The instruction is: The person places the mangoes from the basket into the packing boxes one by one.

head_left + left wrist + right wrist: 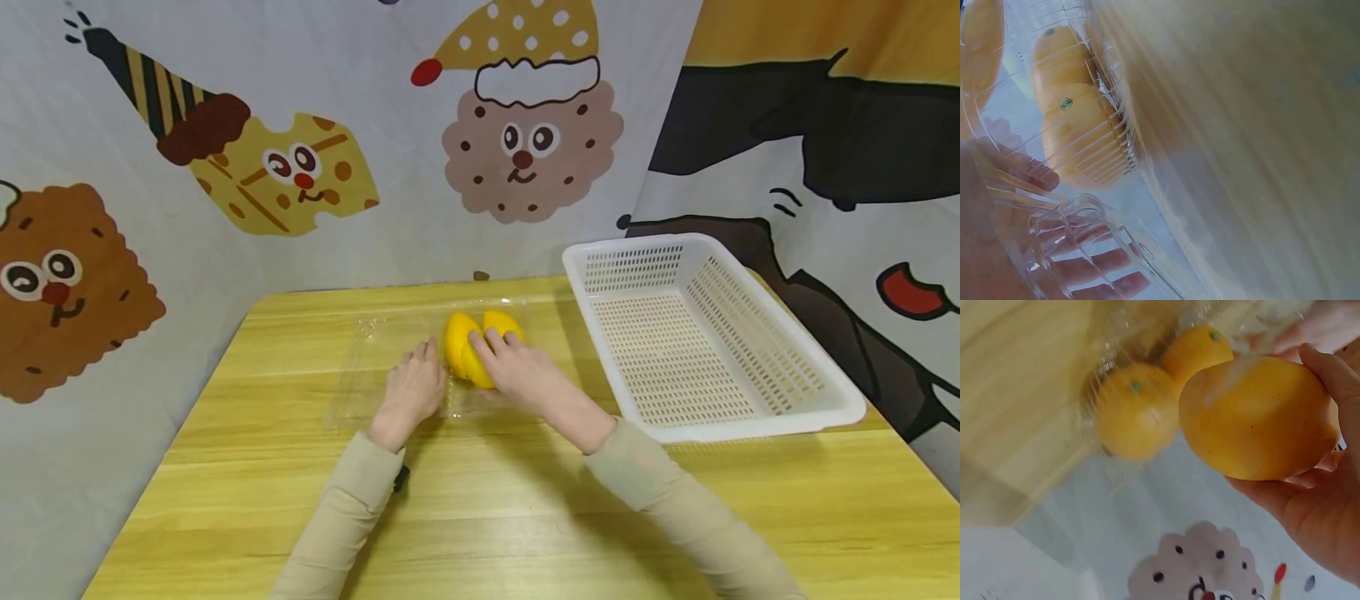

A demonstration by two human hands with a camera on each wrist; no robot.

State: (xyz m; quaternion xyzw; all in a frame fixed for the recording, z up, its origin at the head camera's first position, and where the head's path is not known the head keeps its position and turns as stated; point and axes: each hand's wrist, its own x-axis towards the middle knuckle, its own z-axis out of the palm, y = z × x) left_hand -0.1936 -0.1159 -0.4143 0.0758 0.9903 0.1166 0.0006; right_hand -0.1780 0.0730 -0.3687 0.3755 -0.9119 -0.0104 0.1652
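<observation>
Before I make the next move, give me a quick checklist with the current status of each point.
1. Right hand grips the yellow fruit: ok, thumb and fingers on opposite sides of it.
2. Left hand on the clear container: ok, fingers show through the plastic.
3. Other fruit accounted for: ok, one with a green mark and a second green-marked one beside it.
4. Gripped fruit lifted free of the container: cannot tell, the views don't settle its height.
5. White basket in place: ok, standing on the table to the container's right, top open.
</observation>
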